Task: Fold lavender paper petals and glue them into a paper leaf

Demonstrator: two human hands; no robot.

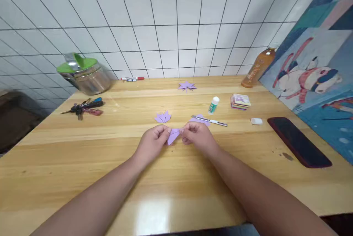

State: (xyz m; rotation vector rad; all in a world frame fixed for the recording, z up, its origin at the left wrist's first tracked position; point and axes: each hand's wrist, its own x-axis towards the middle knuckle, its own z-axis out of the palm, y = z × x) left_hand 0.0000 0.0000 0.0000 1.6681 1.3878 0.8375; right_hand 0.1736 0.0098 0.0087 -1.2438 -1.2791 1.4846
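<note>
Between my two hands, just above the table, is a small folded piece of purple paper point(173, 136). My left hand point(154, 141) pinches its left side between thumb and fingers. The fingertips of my right hand point(199, 136) are closed at its upper right corner. Beyond my left hand lies a purple paper shape with pointed tips point(163, 117). A slim pen-like tool point(213, 121) rests across another purple paper piece point(203, 117), partly hidden behind my right hand. Farther back, a purple paper maple leaf point(186, 85) lies flat.
Right of centre stand a glue stick point(213, 105), a stack of paper point(240, 101), an eraser point(256, 121), a phone point(299, 141) and a drink bottle point(258, 67). Keys point(85, 108), a green-lidded pot point(88, 76) and markers point(132, 78) are at left, before the tiled wall point(165, 15).
</note>
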